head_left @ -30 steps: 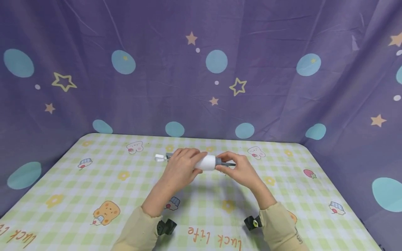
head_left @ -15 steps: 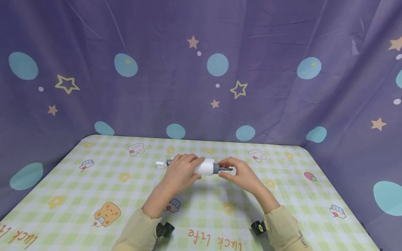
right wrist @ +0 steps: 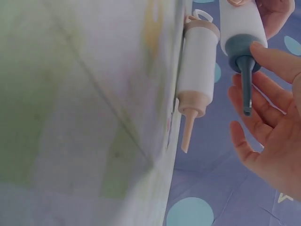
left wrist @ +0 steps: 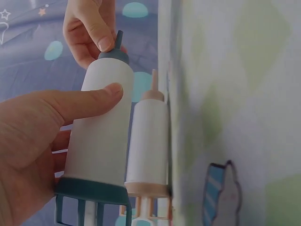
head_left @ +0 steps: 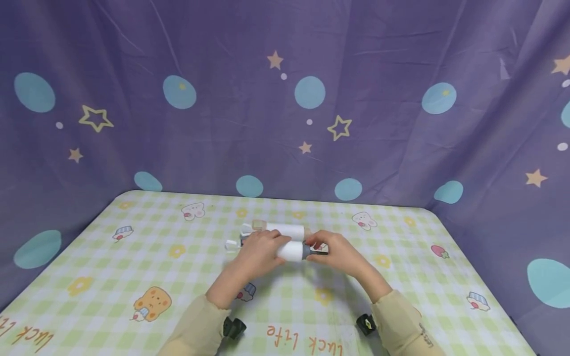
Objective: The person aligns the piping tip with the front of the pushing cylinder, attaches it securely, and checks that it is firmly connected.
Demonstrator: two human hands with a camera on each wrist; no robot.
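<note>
My left hand (head_left: 260,253) wraps round the white barrel of a plunger syringe (head_left: 291,251) with a blue-grey collar, nozzle and handle frame. It lies level across the middle of the head view, nozzle to the right and white plunger end to the left. At the nozzle end, my right hand (head_left: 340,253) pinches the collar between thumb and fingers; in the right wrist view the thumb presses the blue-grey collar (right wrist: 242,47) beside the slim nozzle. Just beyond, a similar syringe (head_left: 285,230) with beige fittings lies on the table, apart from both hands and partly hidden by the left.
A green-and-white checked cloth (head_left: 178,277) with printed cartoons covers the table. Behind and at both sides hangs a purple curtain (head_left: 249,138) with stars and blue ovals. Dark wrist cameras (head_left: 233,327) sit below the cuffs.
The blue-grey syringe has come down and slightly toward me in both hands. The beige syringe behind it, hidden a second ago, now shows.
</note>
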